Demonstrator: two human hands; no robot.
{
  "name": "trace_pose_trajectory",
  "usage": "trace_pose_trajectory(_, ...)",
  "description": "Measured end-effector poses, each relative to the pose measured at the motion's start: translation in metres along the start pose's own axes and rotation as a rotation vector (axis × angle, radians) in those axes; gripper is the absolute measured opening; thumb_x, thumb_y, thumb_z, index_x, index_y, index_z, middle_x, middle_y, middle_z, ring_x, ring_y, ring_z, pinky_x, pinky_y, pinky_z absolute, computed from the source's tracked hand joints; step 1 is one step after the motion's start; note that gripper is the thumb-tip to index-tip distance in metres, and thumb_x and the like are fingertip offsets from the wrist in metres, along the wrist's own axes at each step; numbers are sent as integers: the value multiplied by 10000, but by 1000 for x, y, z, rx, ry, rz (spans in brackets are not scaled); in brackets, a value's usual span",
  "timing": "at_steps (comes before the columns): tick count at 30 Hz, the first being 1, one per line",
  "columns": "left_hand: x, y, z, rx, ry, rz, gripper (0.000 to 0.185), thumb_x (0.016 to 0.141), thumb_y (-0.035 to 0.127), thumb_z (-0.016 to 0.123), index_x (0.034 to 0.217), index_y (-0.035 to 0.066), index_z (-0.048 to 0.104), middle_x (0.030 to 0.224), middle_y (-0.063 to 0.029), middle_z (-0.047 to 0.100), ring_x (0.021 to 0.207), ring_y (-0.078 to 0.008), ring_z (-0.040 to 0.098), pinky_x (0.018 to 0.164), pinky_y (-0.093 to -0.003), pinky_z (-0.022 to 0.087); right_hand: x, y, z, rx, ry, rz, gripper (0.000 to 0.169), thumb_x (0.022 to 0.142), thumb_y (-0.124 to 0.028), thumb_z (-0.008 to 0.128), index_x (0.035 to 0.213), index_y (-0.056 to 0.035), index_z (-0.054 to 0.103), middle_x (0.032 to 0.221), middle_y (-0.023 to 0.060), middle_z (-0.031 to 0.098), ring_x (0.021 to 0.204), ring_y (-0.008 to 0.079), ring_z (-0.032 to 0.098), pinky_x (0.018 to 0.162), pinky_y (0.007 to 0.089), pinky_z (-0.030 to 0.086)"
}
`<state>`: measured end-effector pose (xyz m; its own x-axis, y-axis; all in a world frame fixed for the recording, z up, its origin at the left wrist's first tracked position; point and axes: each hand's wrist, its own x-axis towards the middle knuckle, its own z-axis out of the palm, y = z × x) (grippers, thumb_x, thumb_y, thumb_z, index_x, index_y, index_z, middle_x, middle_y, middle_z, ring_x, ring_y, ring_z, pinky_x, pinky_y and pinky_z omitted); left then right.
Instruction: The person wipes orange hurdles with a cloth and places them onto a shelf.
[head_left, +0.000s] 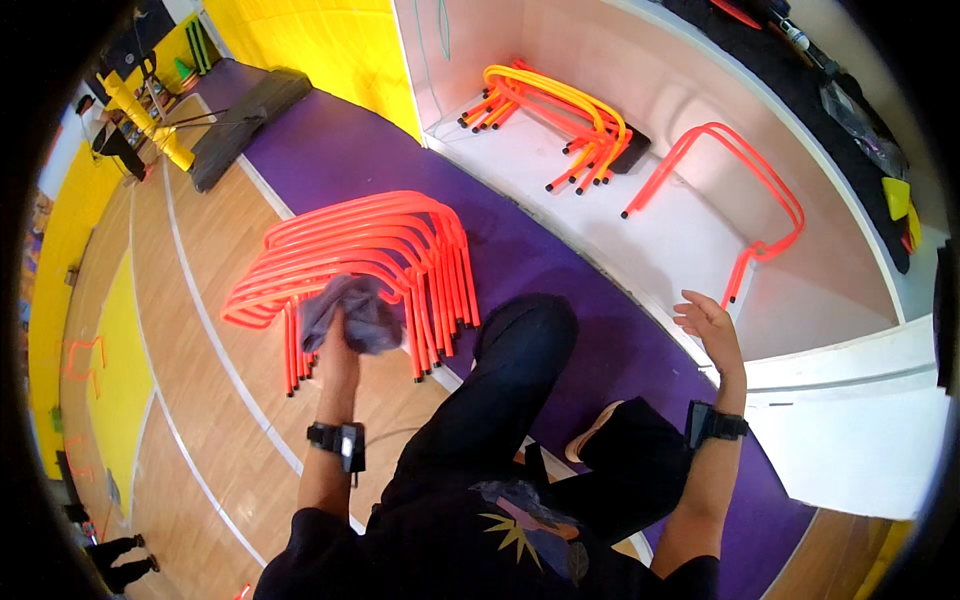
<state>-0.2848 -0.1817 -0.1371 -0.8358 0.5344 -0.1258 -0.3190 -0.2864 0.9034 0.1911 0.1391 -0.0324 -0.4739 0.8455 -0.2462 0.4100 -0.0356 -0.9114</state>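
Observation:
My left hand (339, 330) grips a crumpled grey cloth (352, 307), held over the near side of a nested row of orange-red training hurdles (352, 232). The hurdles stand on black-capped feet across the wooden floor and the purple border; whether the cloth touches them, I cannot tell. My right hand (705, 322) is raised with fingers apart and holds nothing, near the edge of a white cabinet compartment (555, 202). Inside that compartment, orange-red hurdles (720, 135) lean at the right, and a group of orange and yellow hurdles (570, 97) stands farther back.
A black cabinet top (795, 75) with assorted items curves along the right. A basketball stand with yellow padding (150, 127) on a black base is at the upper left, with a person (112, 135) beside it. Another person's legs (124, 559) show at lower left.

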Motion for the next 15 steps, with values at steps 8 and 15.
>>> trace_pose_trajectory(8, 88, -9, -49, -209, 39, -40, 374, 994, 338, 406, 1205, 51, 518, 1150, -94, 614, 1014, -256, 610, 921, -415, 494, -37, 0, -95, -483, 49, -92, 286, 892, -114, 575, 1152, 1, 607, 976, 77, 650, 881, 137, 604, 774, 268, 486)
trace_pose_trajectory(15, 149, -30, -72, -547, 90, -225, 272, 945, 276, 502, 1089, 67, 599, 1067, -93, 653, 931, -255, 638, 827, -411, 536, -152, -28, -209, -660, 424, 39, 368, 863, -211, 559, 1179, -25, 601, 886, 46, 638, 726, 107, 595, 606, 227, 454)
